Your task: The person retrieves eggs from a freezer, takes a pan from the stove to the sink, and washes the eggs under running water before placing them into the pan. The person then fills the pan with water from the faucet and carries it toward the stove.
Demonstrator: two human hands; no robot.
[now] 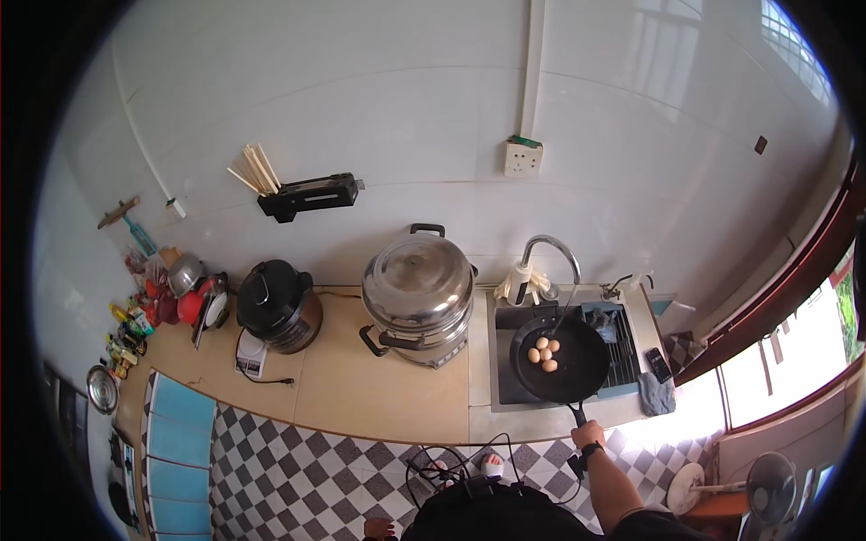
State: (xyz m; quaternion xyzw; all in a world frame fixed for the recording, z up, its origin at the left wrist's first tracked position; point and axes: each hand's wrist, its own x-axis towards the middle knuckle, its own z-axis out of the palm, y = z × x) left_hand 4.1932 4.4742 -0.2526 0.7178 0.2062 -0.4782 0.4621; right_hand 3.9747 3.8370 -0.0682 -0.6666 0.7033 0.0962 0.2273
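Note:
My right hand (588,435) is closed around the handle of a black frying pan (582,361), holding it level over the sink (507,383). Several brown eggs (544,353) lie grouped in the pan, left of its middle. Above it arches a chrome faucet (552,240), and a thin stream of water appears to run from it down into the pan. Low at the bottom edge, beside my body, hangs my left hand (379,528), only partly in view. Its fingers look loosely apart, with nothing visible in them.
A large steel steamer pot (418,284) stands left of the sink, then a black electric cooker (280,307) and a white scale (251,353). Right of the sink lie a phone (658,364) and a grey cloth (657,395). A fan (771,482) stands at lower right. Cables hang before my body.

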